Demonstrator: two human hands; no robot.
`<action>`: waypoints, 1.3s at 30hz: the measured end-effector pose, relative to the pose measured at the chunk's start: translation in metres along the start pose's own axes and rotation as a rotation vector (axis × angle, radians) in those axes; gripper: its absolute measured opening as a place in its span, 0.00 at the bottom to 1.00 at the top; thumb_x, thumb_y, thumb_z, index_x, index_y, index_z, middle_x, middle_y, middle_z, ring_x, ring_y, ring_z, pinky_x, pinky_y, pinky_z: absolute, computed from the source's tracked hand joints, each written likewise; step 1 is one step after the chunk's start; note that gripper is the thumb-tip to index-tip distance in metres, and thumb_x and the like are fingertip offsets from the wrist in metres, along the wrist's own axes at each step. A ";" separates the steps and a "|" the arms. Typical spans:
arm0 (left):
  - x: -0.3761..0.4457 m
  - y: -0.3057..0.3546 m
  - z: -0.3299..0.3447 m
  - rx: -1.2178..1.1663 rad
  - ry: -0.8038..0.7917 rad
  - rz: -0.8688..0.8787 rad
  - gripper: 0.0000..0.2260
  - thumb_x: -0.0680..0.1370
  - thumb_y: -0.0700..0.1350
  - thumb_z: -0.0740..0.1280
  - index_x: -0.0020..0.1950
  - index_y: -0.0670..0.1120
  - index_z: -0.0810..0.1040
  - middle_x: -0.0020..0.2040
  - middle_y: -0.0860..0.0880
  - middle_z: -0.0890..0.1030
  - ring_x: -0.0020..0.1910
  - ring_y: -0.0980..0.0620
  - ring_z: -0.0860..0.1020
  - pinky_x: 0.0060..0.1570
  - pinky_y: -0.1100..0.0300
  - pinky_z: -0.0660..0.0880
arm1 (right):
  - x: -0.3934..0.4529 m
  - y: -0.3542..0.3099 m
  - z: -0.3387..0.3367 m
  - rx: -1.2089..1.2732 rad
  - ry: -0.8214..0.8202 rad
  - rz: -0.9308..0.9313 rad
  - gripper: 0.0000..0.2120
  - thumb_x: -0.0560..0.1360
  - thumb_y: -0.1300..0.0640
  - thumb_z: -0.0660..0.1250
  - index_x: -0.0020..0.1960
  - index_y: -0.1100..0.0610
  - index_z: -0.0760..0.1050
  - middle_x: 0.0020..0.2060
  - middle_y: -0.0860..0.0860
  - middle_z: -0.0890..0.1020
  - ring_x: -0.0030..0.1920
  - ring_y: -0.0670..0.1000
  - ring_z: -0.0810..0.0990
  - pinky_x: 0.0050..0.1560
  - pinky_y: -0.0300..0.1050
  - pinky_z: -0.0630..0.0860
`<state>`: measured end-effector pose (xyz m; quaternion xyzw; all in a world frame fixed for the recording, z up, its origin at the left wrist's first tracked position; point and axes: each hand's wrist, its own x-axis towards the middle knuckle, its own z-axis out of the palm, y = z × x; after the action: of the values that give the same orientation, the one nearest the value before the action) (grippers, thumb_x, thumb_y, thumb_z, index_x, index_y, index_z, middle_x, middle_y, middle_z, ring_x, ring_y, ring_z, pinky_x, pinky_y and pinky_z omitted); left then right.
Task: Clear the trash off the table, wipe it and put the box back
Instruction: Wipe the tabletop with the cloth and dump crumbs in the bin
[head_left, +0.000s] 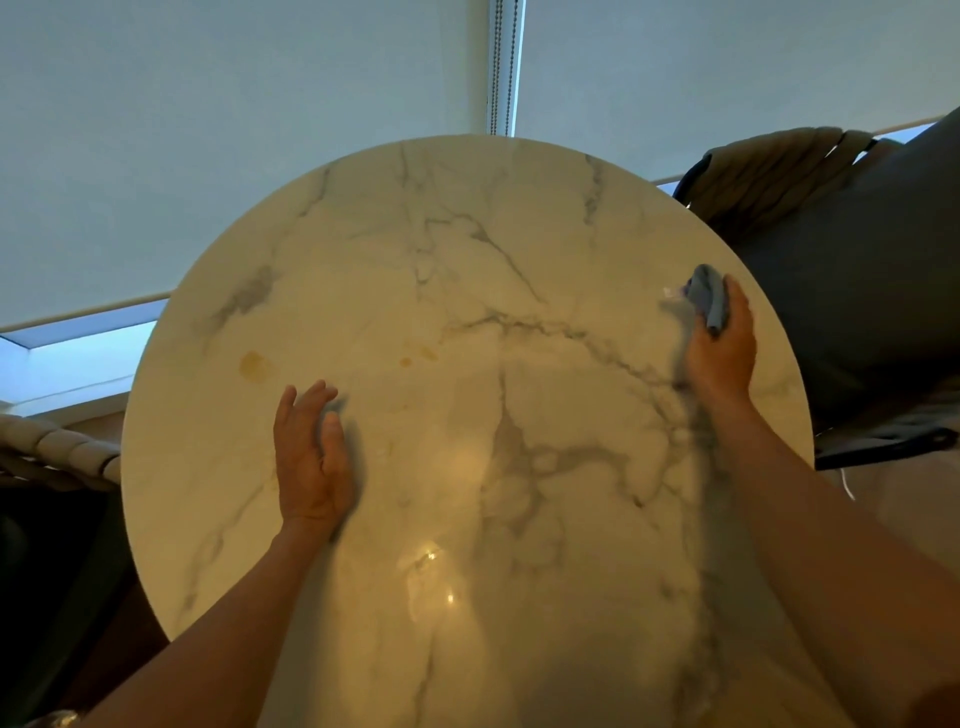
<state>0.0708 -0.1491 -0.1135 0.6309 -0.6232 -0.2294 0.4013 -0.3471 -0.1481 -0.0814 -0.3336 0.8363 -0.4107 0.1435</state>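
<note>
The right hand (719, 345) grips a bunched blue cloth (707, 299) against the round marble bench (467, 249), near its right edge. The left hand (311, 457) hovers with fingers relaxed, holding nothing (yellowish stains (253, 365) lie just beyond it).

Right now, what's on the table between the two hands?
Only bare round marble tabletop in the head view; nothing sits between the open left hand and the right hand gripping the blue cloth.

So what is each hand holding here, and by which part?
The right hand grips a bunched blue cloth around its near end, at the table edge. The left hand holds nothing.
</note>
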 end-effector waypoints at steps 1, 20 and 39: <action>0.000 -0.001 0.000 -0.001 0.002 0.002 0.20 0.79 0.50 0.53 0.64 0.43 0.74 0.66 0.46 0.74 0.73 0.49 0.61 0.69 0.69 0.55 | 0.006 0.003 0.011 -0.066 -0.011 -0.005 0.23 0.79 0.57 0.60 0.73 0.48 0.63 0.68 0.55 0.68 0.66 0.56 0.69 0.64 0.47 0.68; 0.001 -0.007 -0.005 -0.121 0.070 -0.085 0.21 0.80 0.52 0.52 0.66 0.43 0.73 0.68 0.48 0.73 0.74 0.54 0.62 0.72 0.57 0.59 | -0.226 -0.101 0.165 0.151 -0.887 -0.659 0.26 0.74 0.62 0.62 0.72 0.56 0.66 0.69 0.58 0.71 0.69 0.58 0.67 0.70 0.56 0.64; 0.041 -0.016 -0.017 0.040 0.146 -0.030 0.25 0.79 0.55 0.51 0.65 0.40 0.74 0.68 0.42 0.73 0.73 0.46 0.63 0.70 0.52 0.60 | 0.030 -0.049 0.088 0.276 0.113 -0.109 0.27 0.74 0.56 0.58 0.74 0.50 0.62 0.70 0.51 0.71 0.69 0.51 0.70 0.68 0.54 0.69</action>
<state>0.0992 -0.1872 -0.1077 0.6632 -0.5870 -0.1764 0.4296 -0.3022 -0.2421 -0.0966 -0.3320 0.7594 -0.5470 0.1179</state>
